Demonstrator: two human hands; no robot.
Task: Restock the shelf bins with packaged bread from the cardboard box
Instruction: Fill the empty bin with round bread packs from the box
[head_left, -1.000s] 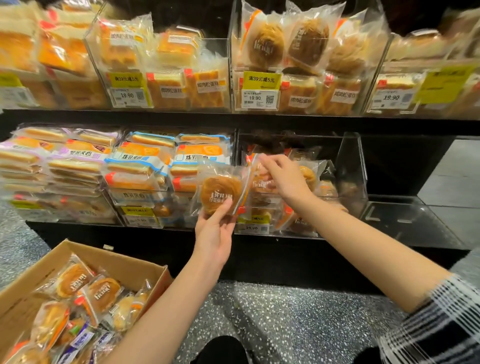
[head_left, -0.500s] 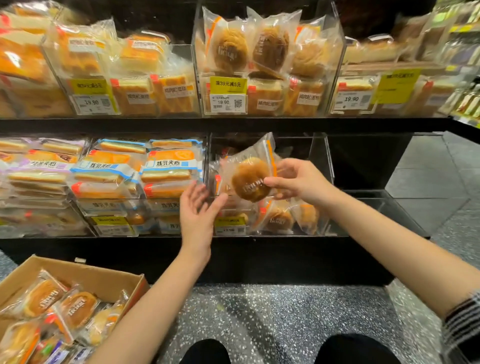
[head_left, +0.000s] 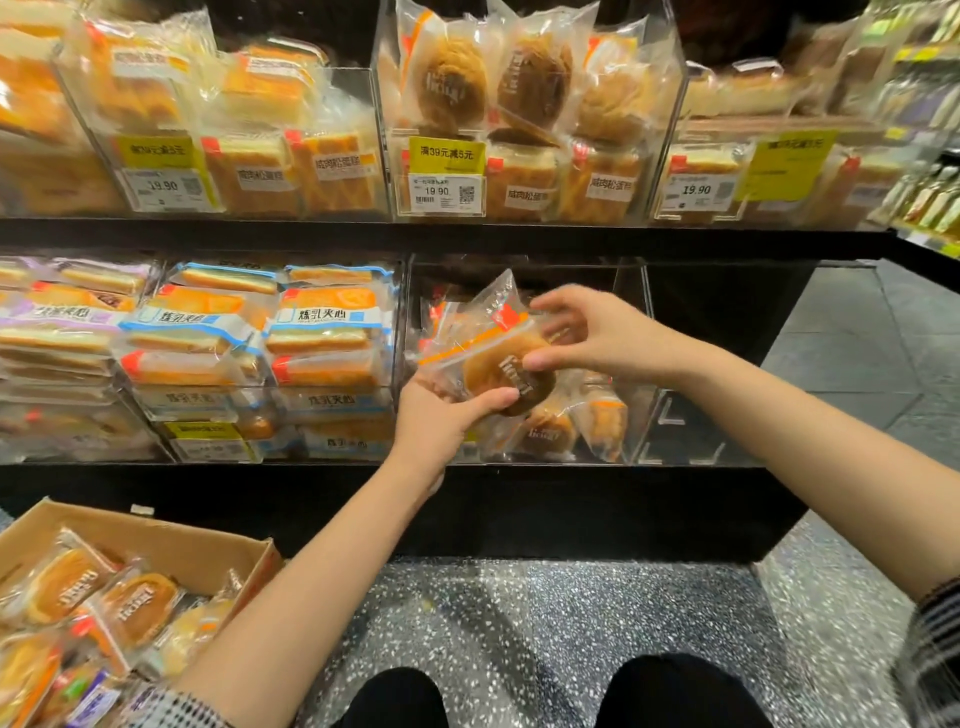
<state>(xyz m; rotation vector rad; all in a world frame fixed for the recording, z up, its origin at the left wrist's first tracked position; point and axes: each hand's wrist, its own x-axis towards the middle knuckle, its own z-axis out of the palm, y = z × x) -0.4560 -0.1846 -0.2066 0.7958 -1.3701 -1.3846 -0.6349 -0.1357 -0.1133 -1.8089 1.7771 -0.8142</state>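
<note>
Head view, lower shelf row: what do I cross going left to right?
Purple-label sandwich packs → blue-label sandwich packs → left hand → held bread pack → right hand → clear bin wall.

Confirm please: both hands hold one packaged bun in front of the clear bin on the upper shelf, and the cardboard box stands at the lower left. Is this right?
One thing is wrong. The clear bin sits on the lower shelf, not the upper. The head view shows it. The rest stands: the left hand and right hand hold one packaged bun, and the cardboard box stands at the lower left.
</note>
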